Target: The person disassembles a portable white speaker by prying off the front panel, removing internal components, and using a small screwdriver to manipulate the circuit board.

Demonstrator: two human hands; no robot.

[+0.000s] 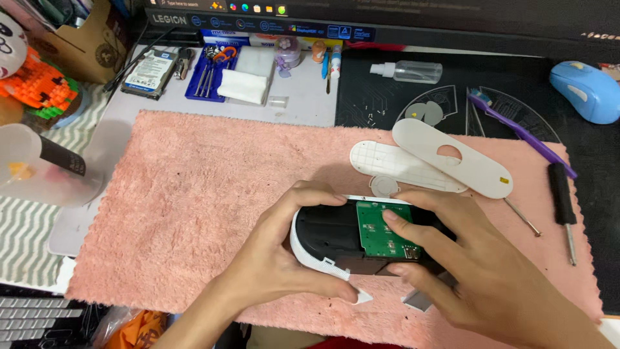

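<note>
The left hand [284, 258] is curled around the rounded left end of an opened white device [323, 240], with the thumb below and the fingers above, so the shell cannot slide on the soft cloth. The right hand [465, 258] lies over the right end; its fingers are together and pressed flat on the green circuit board [386, 229] that sits inside the black interior. It seems the board is held down, or felt, while the other hand steadies the body. The device rests on a pink towel [194, 207] spread over the bench [303, 103], near the front edge and a little right of the middle. The towel probably keeps small parts from rolling away and protects the plastic.

Just behind the device lie two long white cover plates [452, 158], one partly over the other, and a small round white piece [384, 187] touching the device's far rim. They are put aside but near. At the right, a black-handled screwdriver [562, 200] and a thin metal tool [522, 216] lie on the towel, and a purple toothbrush [516, 132] crosses its corner. Farther back I see a clear spray bottle [410, 71], a blue mouse [588, 90], a blue tool tray [210, 74] and a bare hard drive [150, 72].
</note>
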